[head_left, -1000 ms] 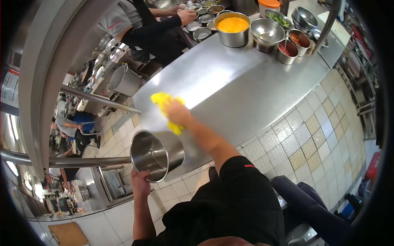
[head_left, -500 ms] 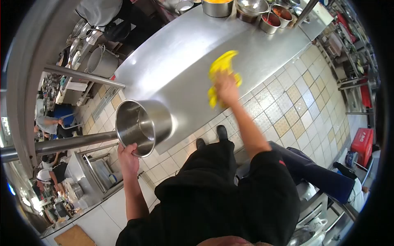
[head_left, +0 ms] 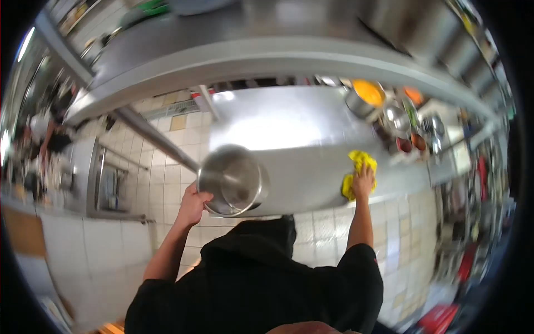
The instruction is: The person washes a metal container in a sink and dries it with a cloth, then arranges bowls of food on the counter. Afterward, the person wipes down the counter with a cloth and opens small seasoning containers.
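Observation:
A deep stainless steel pot (head_left: 257,181) is tilted with its mouth toward me, at the left end of the steel counter (head_left: 306,167). My left hand (head_left: 194,205) grips its rim, thumb over the edge. Inside, the pot shows bare metal with a blurred sheen. Farther right, my right hand (head_left: 364,181) presses a bunched yellow cloth (head_left: 356,158) onto the counter top near its front edge. Parts of the cloth stick out past the fingers on the far and left sides.
A pot with orange contents (head_left: 367,93) stands at the counter's back right, near metal bowls (head_left: 396,118) and small containers of red food (head_left: 403,146). A steel overhead shelf (head_left: 278,53) crosses above the counter. A post (head_left: 158,139) rises at the left. Tiled floor (head_left: 322,225) lies below.
My view has swung, bringing the overhead shelf into sight. My right hand has moved the yellow cloth right along the counter, closer to the food containers. My left hand still holds the pot.

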Available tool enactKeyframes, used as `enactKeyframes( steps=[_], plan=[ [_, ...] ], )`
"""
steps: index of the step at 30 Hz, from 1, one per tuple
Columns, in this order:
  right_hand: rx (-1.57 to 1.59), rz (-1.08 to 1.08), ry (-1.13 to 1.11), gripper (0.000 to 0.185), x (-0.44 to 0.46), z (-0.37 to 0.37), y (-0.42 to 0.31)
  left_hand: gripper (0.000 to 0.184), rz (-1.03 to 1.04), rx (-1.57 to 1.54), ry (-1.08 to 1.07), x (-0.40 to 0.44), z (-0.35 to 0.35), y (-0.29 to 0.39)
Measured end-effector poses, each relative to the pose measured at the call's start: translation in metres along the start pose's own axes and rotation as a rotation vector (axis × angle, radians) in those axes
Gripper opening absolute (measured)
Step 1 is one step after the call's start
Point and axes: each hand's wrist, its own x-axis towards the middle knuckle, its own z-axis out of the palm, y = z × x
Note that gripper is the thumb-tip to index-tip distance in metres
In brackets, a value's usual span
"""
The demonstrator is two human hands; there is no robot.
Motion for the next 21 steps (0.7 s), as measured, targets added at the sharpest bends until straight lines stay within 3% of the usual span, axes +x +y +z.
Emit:
enactKeyframes(
  steps=[1,5,12,15,17,20,21],
  plan=[
    [-0.096,0.051,0.0,0.059,0.027,0.009,-0.002,0.04,0.019,-0.036,0.036,-0.006,0.008,-0.002],
    [-0.075,-0.104,-0.043,0.062,0.107,0.044,-0.063,0.043,0.008,-0.048,0.173,-0.038,0.043,0.0],
    [-0.049,-0.552,-0.117,0.063,0.2,0.127,-0.263,0.055,0.088,-0.073,0.475,-0.083,0.094,-0.041],
    [0.055,-0.867,-0.212,0.063,0.174,0.165,-0.377,0.055,0.082,0.104,0.619,-0.09,0.111,-0.05],
    [0.094,-1.063,-0.248,0.06,0.123,0.163,-0.431,0.054,0.095,0.048,0.658,-0.091,0.124,-0.036],
    [0.134,-1.32,-0.205,0.055,0.066,0.162,-0.439,0.053,0.11,0.014,0.659,-0.07,0.13,-0.04],
    [0.077,-1.36,-0.289,0.055,0.057,0.154,-0.429,0.052,0.116,0.008,0.647,-0.062,0.131,-0.043]
  ],
)
